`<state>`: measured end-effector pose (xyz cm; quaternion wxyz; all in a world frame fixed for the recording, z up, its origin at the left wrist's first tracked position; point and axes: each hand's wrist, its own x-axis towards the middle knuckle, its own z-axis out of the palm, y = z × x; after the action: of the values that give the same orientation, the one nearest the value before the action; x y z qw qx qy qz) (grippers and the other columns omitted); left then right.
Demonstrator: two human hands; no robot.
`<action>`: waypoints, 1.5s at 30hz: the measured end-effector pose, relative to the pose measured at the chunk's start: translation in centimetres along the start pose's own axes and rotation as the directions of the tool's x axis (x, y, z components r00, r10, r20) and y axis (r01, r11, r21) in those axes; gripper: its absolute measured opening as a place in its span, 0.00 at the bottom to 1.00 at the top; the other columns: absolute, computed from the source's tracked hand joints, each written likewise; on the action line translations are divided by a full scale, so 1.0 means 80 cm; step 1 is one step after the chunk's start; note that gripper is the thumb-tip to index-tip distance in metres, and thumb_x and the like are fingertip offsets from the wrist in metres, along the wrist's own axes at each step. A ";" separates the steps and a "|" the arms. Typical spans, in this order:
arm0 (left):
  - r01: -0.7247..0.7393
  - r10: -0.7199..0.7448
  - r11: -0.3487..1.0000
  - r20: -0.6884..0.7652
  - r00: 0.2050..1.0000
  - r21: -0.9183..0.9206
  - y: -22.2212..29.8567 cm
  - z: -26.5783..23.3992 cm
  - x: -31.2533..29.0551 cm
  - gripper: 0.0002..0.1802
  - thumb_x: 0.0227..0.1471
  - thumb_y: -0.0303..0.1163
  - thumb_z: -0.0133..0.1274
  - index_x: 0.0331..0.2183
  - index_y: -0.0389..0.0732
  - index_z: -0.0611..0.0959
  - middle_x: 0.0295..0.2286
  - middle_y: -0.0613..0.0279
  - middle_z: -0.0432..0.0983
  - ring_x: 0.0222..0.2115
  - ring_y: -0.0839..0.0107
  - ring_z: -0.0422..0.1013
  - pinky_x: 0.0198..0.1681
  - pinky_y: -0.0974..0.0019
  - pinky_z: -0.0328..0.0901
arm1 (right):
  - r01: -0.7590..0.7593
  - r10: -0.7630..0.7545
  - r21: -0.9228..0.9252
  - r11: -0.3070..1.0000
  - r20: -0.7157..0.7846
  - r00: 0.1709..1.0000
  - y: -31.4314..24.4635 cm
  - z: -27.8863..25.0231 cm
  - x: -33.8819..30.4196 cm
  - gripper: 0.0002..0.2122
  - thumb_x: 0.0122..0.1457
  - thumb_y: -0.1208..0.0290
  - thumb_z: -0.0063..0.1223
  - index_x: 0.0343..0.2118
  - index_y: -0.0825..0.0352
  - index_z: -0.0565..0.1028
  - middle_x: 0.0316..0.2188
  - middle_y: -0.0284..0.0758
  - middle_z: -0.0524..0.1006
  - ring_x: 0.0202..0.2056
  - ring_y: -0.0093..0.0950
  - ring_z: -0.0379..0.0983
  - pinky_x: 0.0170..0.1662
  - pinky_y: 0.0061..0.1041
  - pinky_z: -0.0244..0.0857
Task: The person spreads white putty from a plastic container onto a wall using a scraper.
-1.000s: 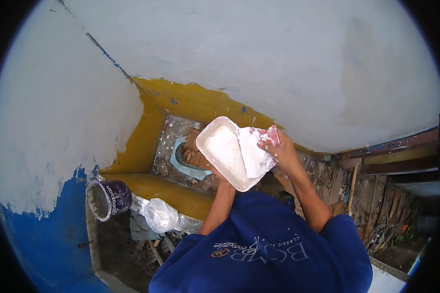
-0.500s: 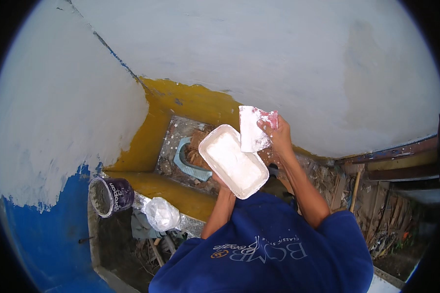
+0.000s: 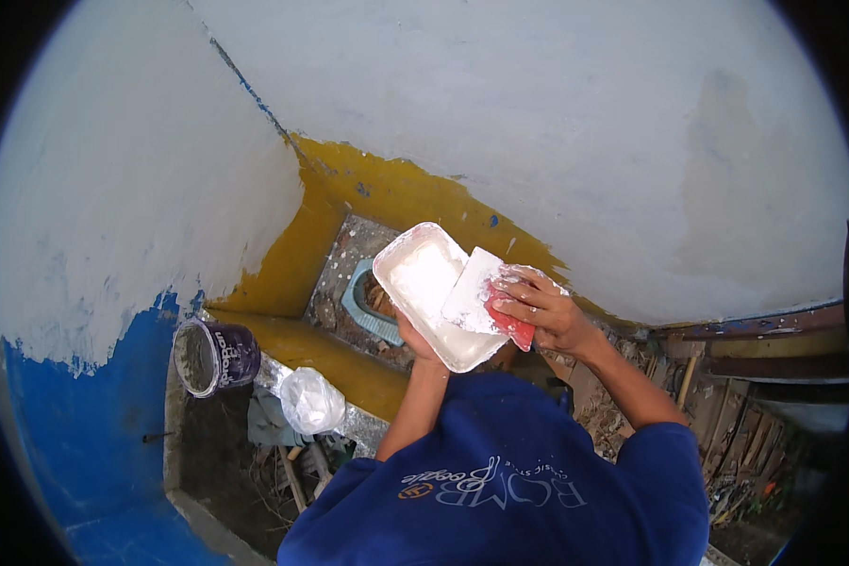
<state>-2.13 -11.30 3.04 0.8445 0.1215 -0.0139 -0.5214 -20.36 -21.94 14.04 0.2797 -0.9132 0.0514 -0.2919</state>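
1. Walls (image 3: 557, 113) of patchy white over yellow and blue enclose the corner I'm viewing remotely.
2. Nearest me, the left hand (image 3: 419, 340) curls, partly hidden, around the left side of a white tray (image 3: 472, 353), apparently supporting it so its white paste (image 3: 429, 280) won't spill. The tray's long axis runs upper left to lower right.
3. I see the right hand (image 3: 549, 313) closed on the red end of a scraper (image 3: 470, 294), probably to leave the broad blade free. Its coated edge faces left over the tray; whether it touches paste, I can't tell.
4. Farther left, a plastic bag (image 3: 311, 401) sits near a dark bucket (image 3: 235, 357).
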 end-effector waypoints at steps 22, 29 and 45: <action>0.041 -0.041 0.999 0.041 0.998 0.013 0.003 0.024 -0.013 0.36 0.60 0.53 0.38 0.60 0.38 0.63 0.57 0.53 0.64 0.56 0.53 0.63 0.60 0.49 0.59 | 0.051 -0.048 -0.151 0.987 0.024 0.999 0.068 0.018 -0.023 0.21 0.49 0.67 0.64 0.50 0.59 0.78 0.48 0.37 0.78 0.56 0.44 0.69 0.57 0.41 0.58; 0.055 -0.060 0.998 -0.122 0.991 -0.037 0.006 0.001 -0.016 0.35 0.58 0.51 0.39 0.59 0.39 0.65 0.51 0.50 0.71 0.46 0.53 0.74 0.47 0.48 0.72 | -0.123 0.096 -0.159 0.980 -0.171 0.981 0.119 0.048 -0.029 0.23 0.48 0.73 0.63 0.51 0.57 0.77 0.49 0.35 0.78 0.56 0.38 0.70 0.58 0.36 0.57; -0.031 0.044 0.986 -0.077 0.996 0.165 0.004 -0.009 -0.007 0.41 0.60 0.63 0.35 0.62 0.42 0.59 0.59 0.54 0.61 0.57 0.54 0.63 0.60 0.50 0.60 | -0.410 0.535 0.349 0.843 -0.628 0.564 -0.020 -0.003 0.039 0.08 0.60 0.77 0.50 0.39 0.75 0.76 0.25 0.32 0.76 0.25 0.20 0.69 0.25 0.22 0.63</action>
<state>-1.97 -10.56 2.50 0.8412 0.2109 -0.0249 -0.4973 -18.08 -21.56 16.61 0.3799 -0.6560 0.3731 -0.5349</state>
